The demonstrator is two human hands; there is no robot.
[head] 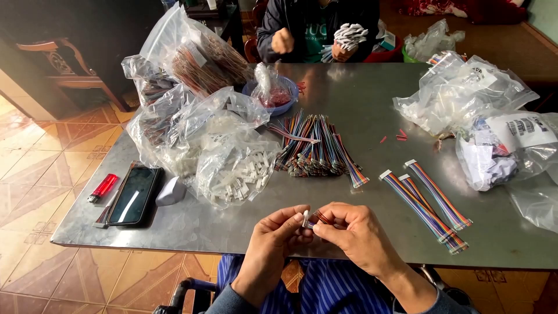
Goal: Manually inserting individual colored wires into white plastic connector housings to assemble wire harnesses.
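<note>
While pinched between fingertips of left hand [273, 241] and right hand [354, 232]: small white plastic connector [306, 218], near table edge. Attached: short multicoloured ribbon wires [323, 216], under right fingers. Right of hands: three finished rainbow ribbon cables [427, 200].

wire ends [323, 217] hidden w/in hands; co-worker [314, 29] cut off at top edge; bag [537, 203] cut off right.

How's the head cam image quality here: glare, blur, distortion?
Head view: soft daylight, with broad glare on the metal table near the far edge and on the plastic bags. Both hands and the small white connector between their fingertips are slightly soft. The cable pile is sharper. Table edges bow from wide-angle distortion. Shadows are faint.
</note>
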